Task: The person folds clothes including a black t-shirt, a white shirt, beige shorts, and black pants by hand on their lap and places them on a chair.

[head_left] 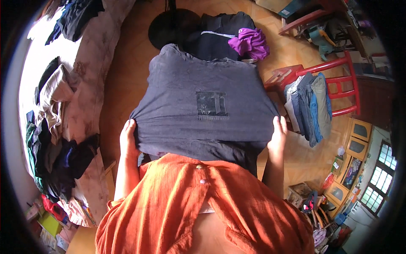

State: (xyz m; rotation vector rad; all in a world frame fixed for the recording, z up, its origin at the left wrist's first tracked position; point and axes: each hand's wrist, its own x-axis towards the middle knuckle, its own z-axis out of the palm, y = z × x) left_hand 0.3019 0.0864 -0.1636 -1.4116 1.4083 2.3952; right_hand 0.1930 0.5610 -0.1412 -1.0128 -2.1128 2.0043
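One left hand (129, 139) and one right hand (277, 134) are pinching a grey shirt (177, 97) by its sides. Its lettered print (212, 104) is facing up, the wider span running crosswise.

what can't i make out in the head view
All in the head view:
Left hand and right hand: some fingers hidden by the grey shirt or the hand itself.
Grey shirt's underside: hidden by its upper side.
Black cloth: near end hidden by the grey shirt.
Red chair: part of its seat hidden by folded clothes.
Dark clothes, upper left: cut off by the top edge.
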